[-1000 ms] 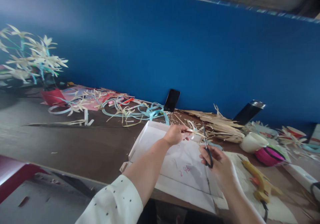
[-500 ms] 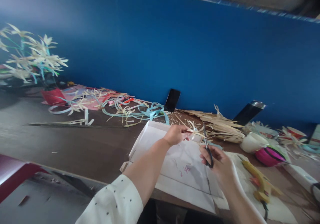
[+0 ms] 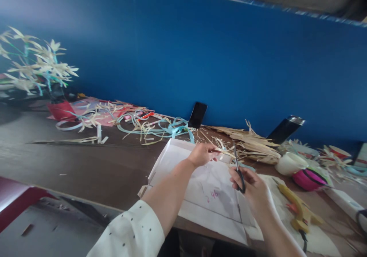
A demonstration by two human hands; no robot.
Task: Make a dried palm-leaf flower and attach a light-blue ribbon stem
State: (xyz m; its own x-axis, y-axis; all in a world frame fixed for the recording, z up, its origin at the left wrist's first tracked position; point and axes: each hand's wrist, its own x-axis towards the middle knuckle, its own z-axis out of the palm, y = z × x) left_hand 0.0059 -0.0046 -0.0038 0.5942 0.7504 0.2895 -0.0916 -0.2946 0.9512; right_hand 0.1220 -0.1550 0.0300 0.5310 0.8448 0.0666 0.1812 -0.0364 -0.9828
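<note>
Head cam, your only view: hardly anything's changed over the last second, so I'd call this a steady hold. Your left hand (image 3: pixel 203 154) has its fingertips pinched on a cream, flower-like bundle of thin strips (image 3: pixel 228 152), up over the white paper sheet with red writing (image 3: pixel 212 213). Your right hand (image 3: pixel 250 181) has its fingers wrapped round the black-handled metal scissors (image 3: pixel 241 179), blades right by the strip ends; can't tell if they touch. You're at a dark brown table (image 3: pixel 123 167) with a yellow glue gun (image 3: pixel 299 213) on your right, tan dry husks (image 3: pixel 254 144) further back, and a plain blue wall (image 3: pixel 172 58) behind.
</note>
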